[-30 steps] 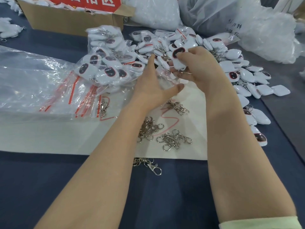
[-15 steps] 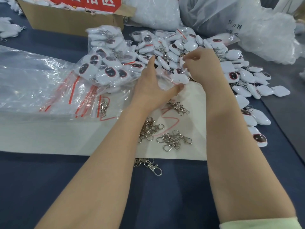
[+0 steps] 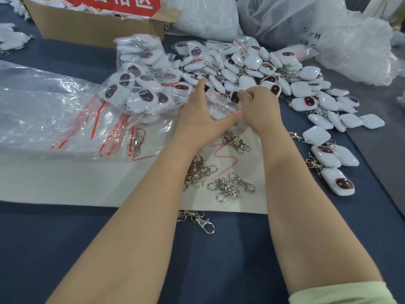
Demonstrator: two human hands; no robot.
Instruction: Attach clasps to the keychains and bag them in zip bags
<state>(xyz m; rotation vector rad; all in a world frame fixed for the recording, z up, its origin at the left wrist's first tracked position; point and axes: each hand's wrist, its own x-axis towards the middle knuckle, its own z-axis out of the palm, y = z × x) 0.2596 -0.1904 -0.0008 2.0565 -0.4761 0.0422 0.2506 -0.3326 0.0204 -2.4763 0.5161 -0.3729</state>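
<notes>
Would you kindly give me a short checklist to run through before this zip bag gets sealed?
1. Left hand holds the zip bag: ok.
2. Right hand pinches a keychain at the bag: ok.
3. Keychain clasped and fully inside the bag: cannot tell, fingers and plastic hide it.
4. Loose clasps lie on the white sheet between the forearms: ok.
5. Empty zip bags lie at the left: ok.
</notes>
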